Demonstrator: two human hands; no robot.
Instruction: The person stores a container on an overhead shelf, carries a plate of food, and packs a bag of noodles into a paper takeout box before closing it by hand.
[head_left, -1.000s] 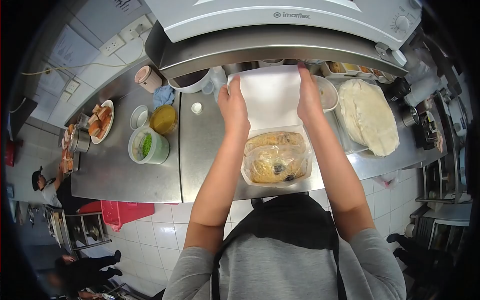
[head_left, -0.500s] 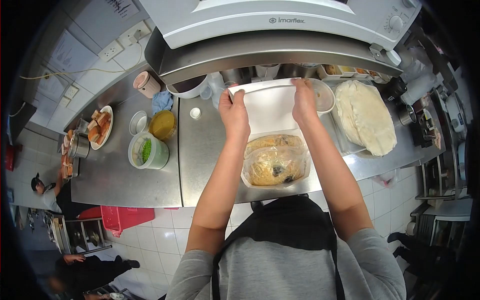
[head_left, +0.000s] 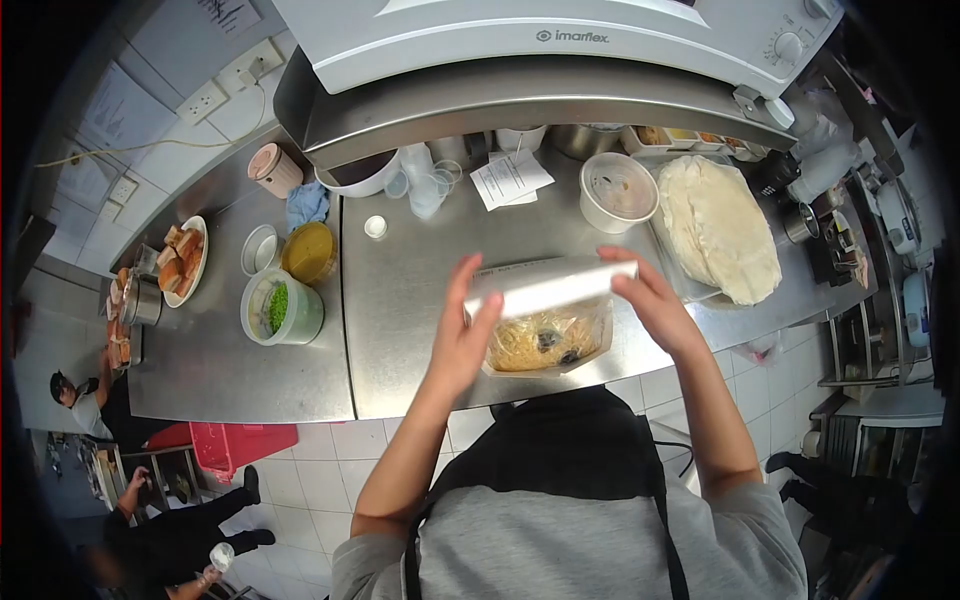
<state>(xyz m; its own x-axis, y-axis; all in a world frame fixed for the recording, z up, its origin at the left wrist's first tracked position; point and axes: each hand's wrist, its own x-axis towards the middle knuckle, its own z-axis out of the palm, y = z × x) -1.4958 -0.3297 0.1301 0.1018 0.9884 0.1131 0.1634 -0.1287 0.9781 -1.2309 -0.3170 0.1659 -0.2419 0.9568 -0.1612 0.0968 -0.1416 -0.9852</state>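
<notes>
A white paper food box (head_left: 603, 350) sits at the steel counter's front edge, its lid (head_left: 555, 290) folded partway down over the contents. In the box lies golden-brown food in clear plastic (head_left: 530, 345) with dark pieces showing; its far part is hidden under the lid. My left hand (head_left: 465, 335) grips the lid's left end, thumb along the near side and fingers beyond. At the right end, my right hand (head_left: 655, 302) holds the lid's corner between thumb and fingers.
Beyond the box are printed slips (head_left: 510, 180) and a lidded round tub (head_left: 618, 195). A plastic-covered tray of pale dough (head_left: 715, 230) stands right. Left are a tub of chopped greens (head_left: 285, 310) and a bread plate (head_left: 185, 262). A steel shelf (head_left: 540, 100) overhangs the back.
Both hands have come down toward me, swinging the lid from standing open to partly over the food. The printed slips and whole round tub now show behind it.
</notes>
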